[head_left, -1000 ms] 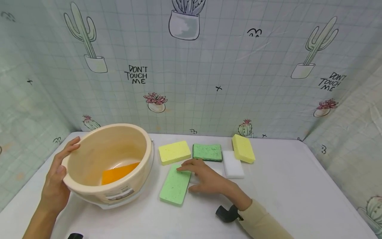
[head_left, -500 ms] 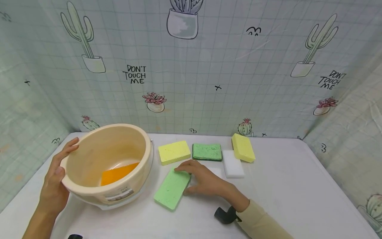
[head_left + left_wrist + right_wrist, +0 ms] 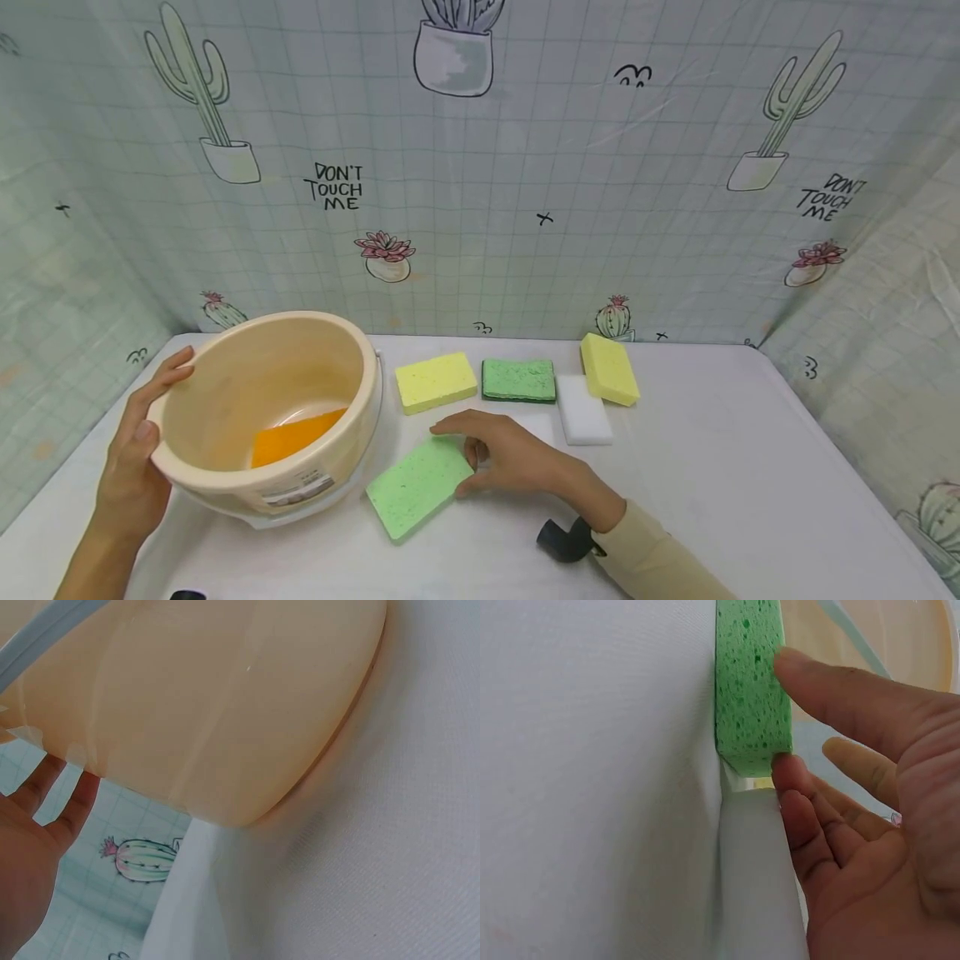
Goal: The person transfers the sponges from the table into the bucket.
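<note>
Though part-hidden, sponge [image 3: 416,493] diagonal (seemingly).

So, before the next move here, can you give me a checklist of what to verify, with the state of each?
1. Left hand holds the bucket by its rim: ok.
2. Bucket's mouth uncovered: ok; an orange sponge lies inside.
3. Right hand at the light green sponge: ok, by its edge.
4. Light green sponge firmly gripped: cannot tell; the views don't settle it.
5. Light green sponge lifted off the table: not ok, it rests there.
6. Right fingers clear of the nearest white block: cannot tell; they overlap it in the right wrist view.
</note>
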Demonstrator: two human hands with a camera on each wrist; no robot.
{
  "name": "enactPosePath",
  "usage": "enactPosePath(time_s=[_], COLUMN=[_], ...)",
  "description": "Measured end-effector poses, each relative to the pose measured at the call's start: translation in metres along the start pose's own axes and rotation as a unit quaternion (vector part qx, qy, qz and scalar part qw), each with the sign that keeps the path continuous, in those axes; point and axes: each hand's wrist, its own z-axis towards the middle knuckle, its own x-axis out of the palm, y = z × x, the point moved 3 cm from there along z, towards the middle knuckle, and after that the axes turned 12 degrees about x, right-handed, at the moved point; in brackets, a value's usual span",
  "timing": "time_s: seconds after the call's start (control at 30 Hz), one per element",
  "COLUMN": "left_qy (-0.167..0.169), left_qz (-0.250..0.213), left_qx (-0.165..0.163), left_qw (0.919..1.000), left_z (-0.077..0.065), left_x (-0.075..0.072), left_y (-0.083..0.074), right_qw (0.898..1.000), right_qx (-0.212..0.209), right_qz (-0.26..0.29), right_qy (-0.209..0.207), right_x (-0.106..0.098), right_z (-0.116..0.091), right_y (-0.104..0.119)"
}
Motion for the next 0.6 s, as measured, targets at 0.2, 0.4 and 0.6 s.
enactPosePath(time_s=[0.2, 0.4, 0.6], left_qy=[0.005, 0.004, 0.005], left_qz=[-0.002, 0.001, -0.002], left_qx=[0.006, 0.003, 0.004], left_qw=[1.0, 1.0, 1.0], left_z=[-0.0003, -0.0008, -0.0005], left_x=[0.0001, 0.0, 0.0008], left_y=[-0.0003, -0.0014, -0.0012], right_qw=[1.0, 0.998, 0.998], right_qx=[-0.002, -0.018, -0.013], right_qz=[-0.012, -0.037, -0.043], right_qy=[0.029, 0.042, 0.043], right_x=[0.0004, 0.0012, 0.0016], right_z=[0.0, 0.0005, -0.0007], right_y=[-0.0031, -0.0077, -0.0088])
